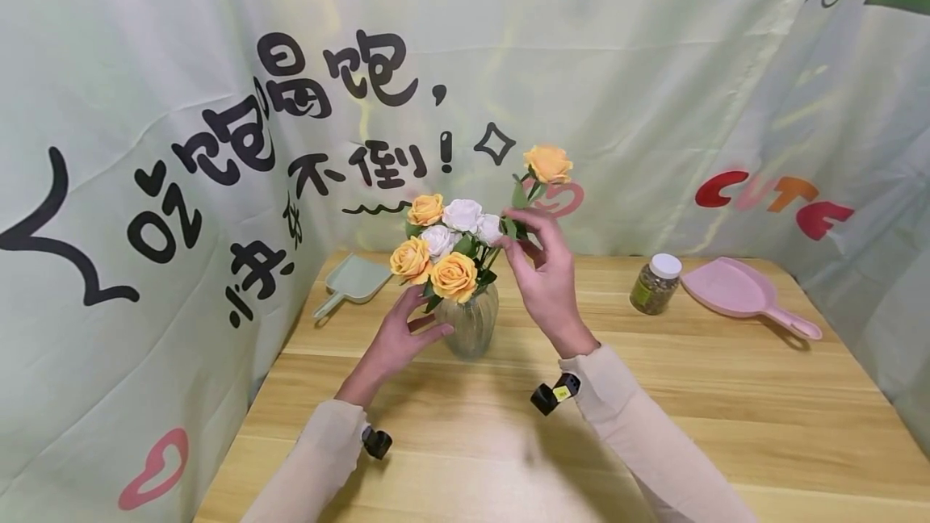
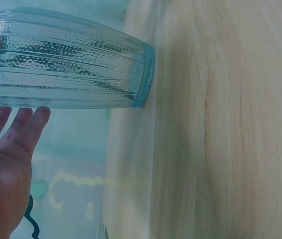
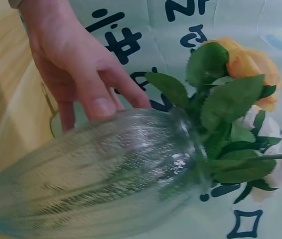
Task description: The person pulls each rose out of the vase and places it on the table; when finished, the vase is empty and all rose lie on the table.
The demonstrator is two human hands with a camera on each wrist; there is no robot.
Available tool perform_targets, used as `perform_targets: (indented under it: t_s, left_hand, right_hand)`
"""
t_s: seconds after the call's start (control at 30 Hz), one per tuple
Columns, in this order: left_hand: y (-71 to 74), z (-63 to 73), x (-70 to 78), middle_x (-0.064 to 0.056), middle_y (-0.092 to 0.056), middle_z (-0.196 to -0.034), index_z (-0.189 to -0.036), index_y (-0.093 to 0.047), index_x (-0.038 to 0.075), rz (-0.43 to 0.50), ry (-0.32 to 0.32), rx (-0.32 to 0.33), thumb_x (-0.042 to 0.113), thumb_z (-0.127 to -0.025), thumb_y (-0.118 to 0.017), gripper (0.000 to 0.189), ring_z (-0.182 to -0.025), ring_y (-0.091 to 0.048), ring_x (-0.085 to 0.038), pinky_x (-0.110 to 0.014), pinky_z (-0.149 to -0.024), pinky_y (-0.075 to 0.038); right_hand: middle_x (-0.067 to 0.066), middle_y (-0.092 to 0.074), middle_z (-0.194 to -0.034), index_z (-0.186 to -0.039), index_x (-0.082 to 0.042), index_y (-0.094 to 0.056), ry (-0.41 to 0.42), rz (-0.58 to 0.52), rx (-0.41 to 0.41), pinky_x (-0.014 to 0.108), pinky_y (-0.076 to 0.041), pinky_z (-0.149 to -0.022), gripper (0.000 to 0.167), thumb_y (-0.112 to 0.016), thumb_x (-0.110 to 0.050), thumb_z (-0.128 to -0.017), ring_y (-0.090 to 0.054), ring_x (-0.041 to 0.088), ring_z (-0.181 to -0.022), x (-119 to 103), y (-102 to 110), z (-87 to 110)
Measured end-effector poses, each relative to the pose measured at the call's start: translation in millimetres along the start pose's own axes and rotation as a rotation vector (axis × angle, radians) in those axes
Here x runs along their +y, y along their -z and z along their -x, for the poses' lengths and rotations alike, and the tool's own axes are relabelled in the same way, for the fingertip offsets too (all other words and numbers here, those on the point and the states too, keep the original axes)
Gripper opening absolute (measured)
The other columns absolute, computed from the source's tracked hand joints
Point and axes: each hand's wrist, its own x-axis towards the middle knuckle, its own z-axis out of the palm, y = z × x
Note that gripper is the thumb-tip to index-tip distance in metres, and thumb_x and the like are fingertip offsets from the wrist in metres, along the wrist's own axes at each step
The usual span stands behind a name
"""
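Right hand point(image 1: 541, 273): fingers pinch the stem point(image 3: 276, 157) of one orange rose point(image 1: 548, 164), beside the vased roses point(image 1: 454, 277). Left hand point(image 1: 395, 337): fingers parted, touching the glass vase point(image 1: 472, 325), upright on the tabletop point(image 1: 458, 442).

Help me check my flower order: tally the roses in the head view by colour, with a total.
Orange roses: 4, three bunched at the vase and one held up by the right hand
White roses: 3, all in the bunch
Total: 7 roses showing; any hidden behind these cannot be counted
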Motion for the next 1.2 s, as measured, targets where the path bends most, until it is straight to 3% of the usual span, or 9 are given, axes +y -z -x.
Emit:
perform_targets:
  t_s: [0.13,0.3,0.5,0.6,0.83,1.03,1.2]
  left_hand:
    - [-0.4,0.3,-0.1,-0.012,-0.042,-0.166,-0.160,-0.045,0.019,-0.003,0.007,0.001,0.019,-0.097,-0.085,0.075,-0.154,-0.046,-0.042,-0.059,-0.120,-0.053]
    - [-0.3,0.4,-0.5,-0.012,-0.041,-0.167,-0.160,-0.045,0.020,-0.003,0.003,-0.001,0.018,-0.098,-0.085,0.074,-0.153,-0.046,-0.042,-0.059,-0.120,-0.053]
    - [-0.1,0.5,-0.5,-0.014,-0.041,-0.167,-0.159,-0.045,0.017,0.005,0.016,0.001,0.014,-0.098,-0.085,0.073,-0.153,-0.046,-0.043,-0.060,-0.120,-0.052]
    - [0.0,0.3,-1.0,-0.015,-0.041,-0.167,-0.159,-0.045,0.015,0.011,0.015,-0.003,0.013,-0.098,-0.084,0.073,-0.153,-0.046,-0.043,-0.062,-0.120,-0.051]
    - [-0.3,-0.2,0.1,-0.013,-0.041,-0.167,-0.160,-0.046,0.018,0.007,0.019,-0.001,0.014,-0.097,-0.085,0.074,-0.153,-0.047,-0.040,-0.058,-0.120,-0.053]
    - [0.1,0.7,0.4,-0.013,-0.040,-0.167,-0.160,-0.045,0.018,-0.003,0.018,0.003,0.014,-0.097,-0.085,0.074,-0.154,-0.046,-0.041,-0.059,-0.120,-0.053]
    - [-0.7,1.1,0.8,-0.013,-0.041,-0.167,-0.160,-0.045,0.018,-0.004,0.015,0.003,0.014,-0.098,-0.085,0.074,-0.153,-0.047,-0.041,-0.059,-0.120,-0.053]
  right_hand:
    - [0.019,-0.057,-0.145,-0.150,0.006,-0.054,-0.008,-0.001,0.032,0.029,-0.065,-0.102,0.052,-0.065,0.016,-0.100,-0.065,0.015,-0.120,-8.0,5.2,-10.6]
    - [0.004,-0.060,-0.141,-0.157,-0.003,-0.051,-0.041,-0.059,0.120,0.031,-0.065,-0.102,0.061,-0.064,0.015,-0.101,-0.067,0.023,-0.115,-17.5,21.6,-29.4]
    - [0.022,-0.055,-0.157,-0.155,-0.011,-0.058,-0.031,-0.132,0.185,0.030,-0.066,-0.097,0.058,-0.067,0.011,-0.102,-0.071,0.022,-0.113,-24.8,59.5,-45.7]
    - [0.025,-0.054,-0.156,-0.154,-0.009,-0.059,-0.065,-0.125,0.117,0.029,-0.067,-0.094,0.053,-0.065,0.008,-0.104,-0.073,0.020,-0.108,-23.9,86.3,-42.2]
    - [0.005,-0.063,-0.147,-0.155,-0.008,-0.058,-0.243,0.086,-0.092,0.018,-0.066,-0.088,0.049,-0.061,0.004,-0.108,-0.074,0.007,-0.100,-18.8,152.4,-14.6]
    - [-0.010,-0.062,-0.145,-0.159,-0.012,-0.054,-0.327,0.301,-0.153,0.010,-0.062,-0.085,0.054,-0.063,0.003,-0.108,-0.073,-0.001,-0.103,-14.0,197.8,10.6]
    - [-0.016,-0.062,-0.140,-0.163,-0.011,-0.048,-0.429,0.396,-0.200,0.010,-0.062,-0.083,0.059,-0.065,0.000,-0.108,-0.074,-0.005,-0.100,-12.2,232.1,30.2]
